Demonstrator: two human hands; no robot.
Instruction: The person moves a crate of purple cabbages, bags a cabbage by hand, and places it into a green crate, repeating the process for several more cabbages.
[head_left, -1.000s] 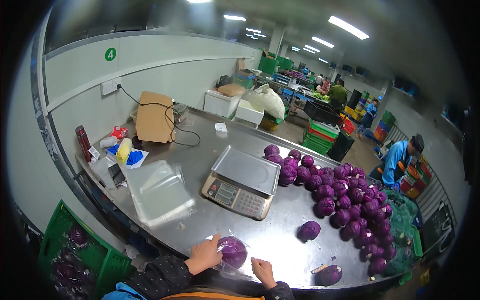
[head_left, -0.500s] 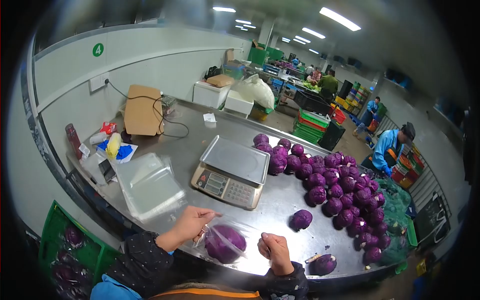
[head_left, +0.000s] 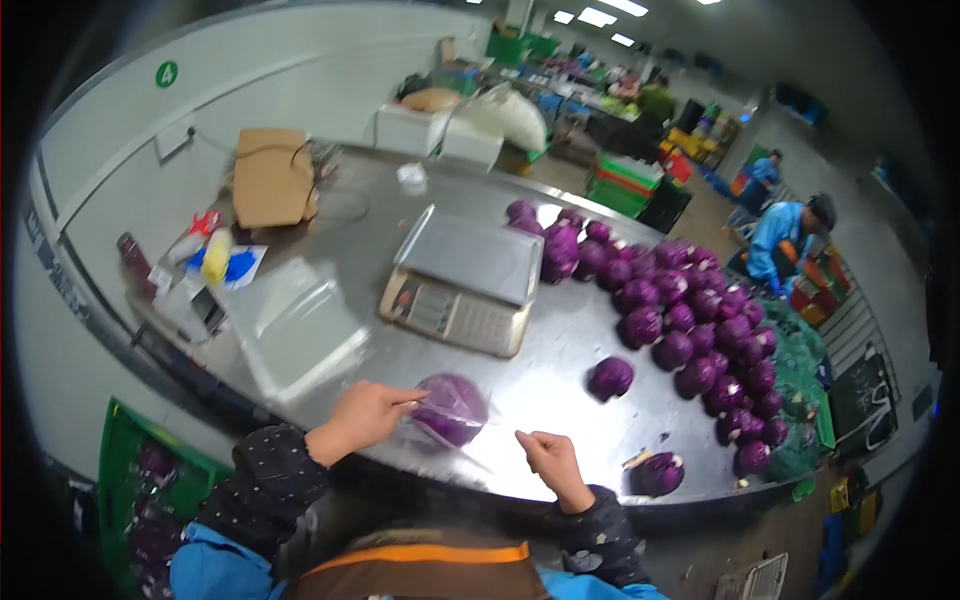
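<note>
A purple cabbage in a clear plastic bag [head_left: 452, 411] rests on the metal table near its front edge. My left hand [head_left: 368, 414] is at the left of this cabbage, its fingers closed on the bag's film. To the right of the bag, my right hand [head_left: 552, 464] is closed, with thumb and forefinger pressed together; whether it holds any film is too small to tell. Behind the bagged cabbage stands a weighing scale [head_left: 465, 270] with a bare pan. A stack of clear plastic bags [head_left: 295, 325] lies left of the scale.
Many loose cabbages [head_left: 700, 320] cover the table's right side, beside green netting [head_left: 795, 370]. One lone cabbage [head_left: 611, 378] sits closer in. A green crate [head_left: 150, 490] with bagged cabbages stands lower left. A person in blue [head_left: 780, 245] bends beyond the table.
The camera view has tilted, so the table appears higher. My right hand's forefinger now points toward the bag, and my left hand has turned more level beside the cabbage.
</note>
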